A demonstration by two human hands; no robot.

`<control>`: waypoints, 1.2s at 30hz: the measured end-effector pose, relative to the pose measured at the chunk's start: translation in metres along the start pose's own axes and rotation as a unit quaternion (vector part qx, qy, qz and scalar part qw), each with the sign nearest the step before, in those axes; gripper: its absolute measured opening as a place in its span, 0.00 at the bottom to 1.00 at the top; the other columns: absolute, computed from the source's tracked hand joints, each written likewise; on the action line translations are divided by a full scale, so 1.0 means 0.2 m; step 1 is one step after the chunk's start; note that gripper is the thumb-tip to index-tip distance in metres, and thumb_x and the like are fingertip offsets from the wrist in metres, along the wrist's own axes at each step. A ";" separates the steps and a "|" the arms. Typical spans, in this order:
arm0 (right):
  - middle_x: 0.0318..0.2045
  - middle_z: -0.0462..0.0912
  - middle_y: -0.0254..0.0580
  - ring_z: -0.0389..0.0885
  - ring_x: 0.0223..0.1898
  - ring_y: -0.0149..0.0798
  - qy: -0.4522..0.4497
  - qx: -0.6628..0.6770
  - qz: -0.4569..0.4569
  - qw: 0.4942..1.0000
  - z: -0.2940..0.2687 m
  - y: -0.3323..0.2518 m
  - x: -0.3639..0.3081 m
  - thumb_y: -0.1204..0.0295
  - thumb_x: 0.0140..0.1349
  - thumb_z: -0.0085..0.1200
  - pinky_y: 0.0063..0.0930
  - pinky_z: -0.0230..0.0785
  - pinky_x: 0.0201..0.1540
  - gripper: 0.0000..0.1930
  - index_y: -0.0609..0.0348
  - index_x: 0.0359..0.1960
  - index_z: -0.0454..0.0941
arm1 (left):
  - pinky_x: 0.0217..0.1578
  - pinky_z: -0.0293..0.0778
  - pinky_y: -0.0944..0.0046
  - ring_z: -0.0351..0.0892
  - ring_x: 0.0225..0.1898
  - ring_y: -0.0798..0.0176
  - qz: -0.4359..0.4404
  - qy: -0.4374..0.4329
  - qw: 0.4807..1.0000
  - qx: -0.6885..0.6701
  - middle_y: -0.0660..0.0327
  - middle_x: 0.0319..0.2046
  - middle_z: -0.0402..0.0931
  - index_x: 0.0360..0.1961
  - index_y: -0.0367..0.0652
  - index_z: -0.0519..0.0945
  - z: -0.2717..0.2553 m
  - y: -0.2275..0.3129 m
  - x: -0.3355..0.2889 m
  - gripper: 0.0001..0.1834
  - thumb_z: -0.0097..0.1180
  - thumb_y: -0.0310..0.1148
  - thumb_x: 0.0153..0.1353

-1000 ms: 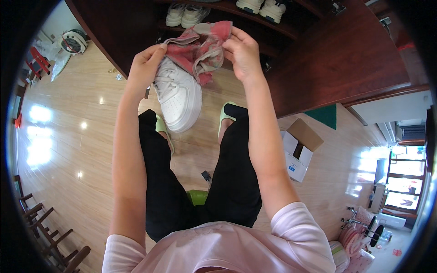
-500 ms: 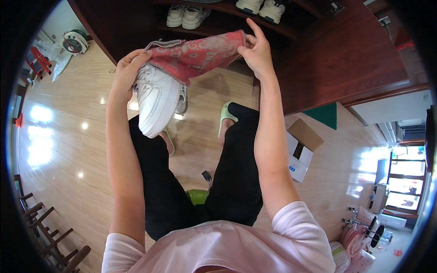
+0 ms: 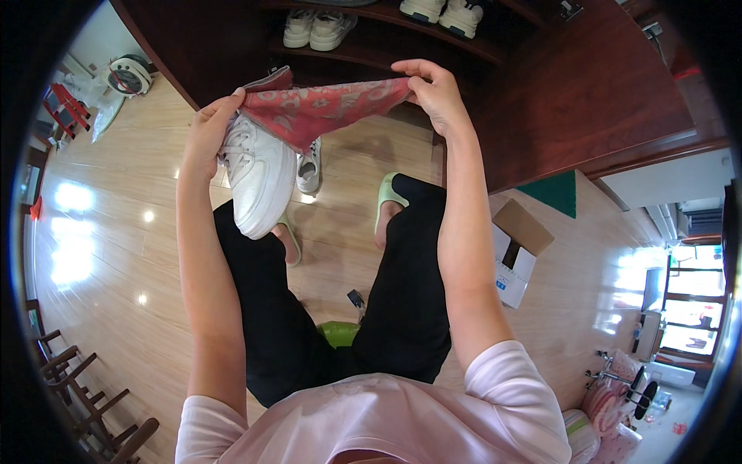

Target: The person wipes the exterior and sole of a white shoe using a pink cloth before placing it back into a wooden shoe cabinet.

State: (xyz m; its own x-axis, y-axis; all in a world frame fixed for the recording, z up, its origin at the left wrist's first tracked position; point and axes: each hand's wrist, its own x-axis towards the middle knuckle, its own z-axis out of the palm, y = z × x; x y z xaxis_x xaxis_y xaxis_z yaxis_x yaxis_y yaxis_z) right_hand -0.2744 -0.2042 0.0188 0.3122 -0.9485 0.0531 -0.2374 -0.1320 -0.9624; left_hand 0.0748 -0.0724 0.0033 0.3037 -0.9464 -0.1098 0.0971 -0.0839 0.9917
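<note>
A red cloth (image 3: 325,108) with a pale floral pattern is stretched between my two hands. My left hand (image 3: 210,133) pinches its left corner and also holds a white lace-up sneaker (image 3: 264,178), which hangs toe down below the cloth. At the other end, my right hand (image 3: 434,94) grips the right edge of the cloth between thumb and fingers. Behind the sneaker, a second shoe (image 3: 309,168), white and grey, stands on the floor, partly covered by the first.
Ahead is a dark red wooden shoe cabinet (image 3: 371,56) with shoes on its shelves; its door (image 3: 572,100) stands open to the right. A cardboard box (image 3: 516,271) sits on the floor at right. Wooden stools (image 3: 85,394) are at lower left, a round fan (image 3: 130,76) at upper left.
My right hand has come down a little and its raised index finger has curled in. The cloth now runs more level between my hands. The sneaker stays in my left hand.
</note>
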 end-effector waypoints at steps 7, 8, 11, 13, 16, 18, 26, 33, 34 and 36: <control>0.43 0.83 0.42 0.82 0.42 0.36 -0.044 -0.272 -0.156 0.949 0.01 -0.01 -0.06 0.74 0.46 0.73 0.26 0.75 0.47 0.19 0.58 0.44 0.88 | 0.37 0.73 0.72 0.77 0.31 0.76 -0.018 0.003 1.000 0.018 0.69 0.31 0.84 0.38 0.43 0.89 0.00 0.00 -0.01 0.17 0.63 0.47 0.69; 0.43 0.84 0.42 0.82 0.42 0.36 -0.056 -0.271 -0.115 0.954 0.01 -0.04 -0.07 0.75 0.46 0.72 0.27 0.74 0.48 0.19 0.58 0.43 0.88 | 0.37 0.72 0.72 0.77 0.31 0.76 -0.018 0.002 1.000 0.021 0.69 0.31 0.84 0.38 0.43 0.89 0.00 0.00 -0.01 0.17 0.63 0.47 0.69; 0.43 0.85 0.38 0.80 0.43 0.33 -0.054 -0.179 -0.104 0.977 -0.02 -0.07 -0.07 0.72 0.50 0.67 0.26 0.71 0.52 0.13 0.62 0.38 0.87 | 0.37 0.72 0.72 0.76 0.31 0.76 -0.029 0.010 0.997 0.077 0.69 0.31 0.84 0.39 0.41 0.89 -0.01 -0.01 0.00 0.19 0.62 0.48 0.69; 0.42 0.85 0.35 0.80 0.42 0.31 -0.060 -0.026 -0.122 0.990 -0.03 -0.10 -0.08 0.71 0.53 0.64 0.25 0.69 0.53 0.12 0.65 0.36 0.86 | 0.37 0.72 0.72 0.76 0.31 0.76 -0.017 -0.009 0.994 0.110 0.69 0.30 0.83 0.39 0.39 0.88 -0.03 -0.02 0.02 0.20 0.62 0.48 0.70; 0.43 0.86 0.35 0.79 0.45 0.27 -0.090 0.090 -0.052 0.991 -0.01 -0.14 -0.09 0.67 0.61 0.63 0.21 0.68 0.52 0.12 0.62 0.42 0.83 | 0.37 0.72 0.71 0.76 0.32 0.76 -0.008 -0.015 0.988 0.155 0.69 0.29 0.82 0.39 0.38 0.88 -0.04 -0.04 0.04 0.21 0.61 0.49 0.70; 0.39 0.86 0.38 0.84 0.41 0.30 -0.080 0.131 -0.050 0.987 0.00 -0.11 -0.07 0.61 0.64 0.64 0.26 0.75 0.46 0.16 0.61 0.45 0.84 | 0.37 0.73 0.70 0.76 0.33 0.76 -0.013 -0.020 0.987 0.156 0.69 0.29 0.82 0.40 0.38 0.88 -0.01 -0.04 0.04 0.21 0.62 0.48 0.69; 0.37 0.88 0.42 0.86 0.36 0.33 0.046 0.250 0.082 0.964 0.01 -0.09 -0.02 0.67 0.66 0.64 0.30 0.79 0.40 0.12 0.63 0.43 0.83 | 0.41 0.77 0.62 0.82 0.38 0.62 -0.039 -0.012 0.969 0.246 0.54 0.38 0.83 0.54 0.37 0.79 0.02 -0.05 0.00 0.31 0.76 0.41 0.54; 0.43 0.85 0.43 0.83 0.43 0.36 0.034 0.133 -0.011 0.990 0.11 -0.06 -0.04 0.77 0.58 0.64 0.31 0.76 0.48 0.18 0.65 0.50 0.79 | 0.48 0.76 0.60 0.80 0.49 0.60 -0.022 -0.019 0.947 0.321 0.52 0.49 0.80 0.57 0.34 0.76 0.12 -0.10 0.00 0.32 0.75 0.31 0.53; 0.44 0.84 0.43 0.83 0.44 0.36 -0.007 0.156 -0.010 0.988 0.16 -0.08 -0.07 0.76 0.58 0.65 0.31 0.77 0.49 0.18 0.64 0.51 0.78 | 0.48 0.76 0.60 0.80 0.49 0.61 -0.029 -0.018 0.944 0.329 0.53 0.48 0.80 0.57 0.34 0.76 0.14 -0.10 0.01 0.30 0.74 0.30 0.54; 0.45 0.84 0.43 0.83 0.45 0.35 -0.115 0.200 -0.013 0.973 0.30 -0.17 -0.15 0.75 0.60 0.65 0.31 0.77 0.50 0.18 0.63 0.52 0.78 | 0.46 0.76 0.64 0.81 0.45 0.65 -0.011 -0.038 0.949 0.313 0.58 0.44 0.81 0.56 0.32 0.77 0.06 -0.18 0.06 0.26 0.69 0.24 0.56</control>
State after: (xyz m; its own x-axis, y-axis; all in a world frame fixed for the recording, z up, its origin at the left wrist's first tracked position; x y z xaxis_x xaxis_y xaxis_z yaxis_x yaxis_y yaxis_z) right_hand -0.2193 -0.1540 0.0346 0.5222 -0.8505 0.0625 0.1363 0.0108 -0.9906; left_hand 0.0639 -0.0849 -0.0320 0.2368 -0.9599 -0.1499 -0.4868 -0.2507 0.8368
